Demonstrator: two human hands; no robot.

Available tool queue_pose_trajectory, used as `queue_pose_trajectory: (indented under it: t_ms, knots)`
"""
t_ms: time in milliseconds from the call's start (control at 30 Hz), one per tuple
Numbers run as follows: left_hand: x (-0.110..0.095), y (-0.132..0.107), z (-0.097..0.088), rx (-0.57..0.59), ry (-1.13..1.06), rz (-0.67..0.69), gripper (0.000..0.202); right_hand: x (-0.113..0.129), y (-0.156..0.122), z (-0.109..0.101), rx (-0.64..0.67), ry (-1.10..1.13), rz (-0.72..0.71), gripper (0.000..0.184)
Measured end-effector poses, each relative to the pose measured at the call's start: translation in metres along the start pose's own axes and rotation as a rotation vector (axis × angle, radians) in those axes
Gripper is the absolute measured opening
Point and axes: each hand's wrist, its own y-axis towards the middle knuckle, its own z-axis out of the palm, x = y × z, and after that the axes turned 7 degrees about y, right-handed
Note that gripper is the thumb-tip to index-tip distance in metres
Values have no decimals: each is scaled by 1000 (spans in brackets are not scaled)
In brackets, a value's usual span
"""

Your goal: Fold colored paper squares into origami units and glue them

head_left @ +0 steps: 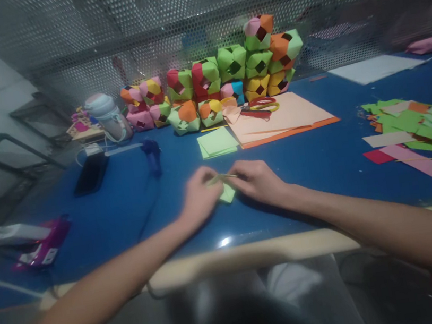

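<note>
My left hand (200,195) and my right hand (257,178) meet over a small light-green folded paper (227,193) on the blue table (126,207). Both hands have their fingers curled and pinched on the paper, pressing it against the table top. A thin yellowish strip or edge (226,176) shows between the fingertips. The left hand is a little blurred. Most of the paper is hidden under the fingers.
Several stacked paper cubes (228,74) line the back. Green squares (217,142), orange sheets (282,118) and scissors (260,106) lie ahead. Loose coloured paper pieces (416,128) are at right. A phone (91,174), bottle (107,115) and pink object (43,249) are at left.
</note>
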Motion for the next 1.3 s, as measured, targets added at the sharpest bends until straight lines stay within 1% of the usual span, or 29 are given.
queue_pose_trajectory:
  t_ms: [100,267,467,533,633,700,833,1033,1167,1300]
  knots:
    - [1,1,0,0,1,-2,5,1,1,-1,22,14,14,18]
    - [4,3,0,-34,-24,-52,6,5,3,-4,-8,80,45,16]
    - [6,3,1,22,-78,-32,5,4,3,-6,7,75,50,20]
    - [7,4,1,2,-110,-33,8,6,4,-6,7,88,103,19]
    - [12,6,1,-41,-171,-60,12,9,5,-4,13,106,220,19]
    - [15,7,2,-45,-175,-82,12,10,6,-3,17,118,267,18]
    - [16,7,3,3,-137,-87,13,10,6,-2,-3,117,281,17]
    - [9,5,2,94,-184,-56,28,7,7,-4,4,104,274,16]
    - [6,4,-1,92,-121,-37,30,7,7,-5,19,125,275,16]
    - [2,2,-3,81,-58,-10,27,8,8,-8,29,177,311,20]
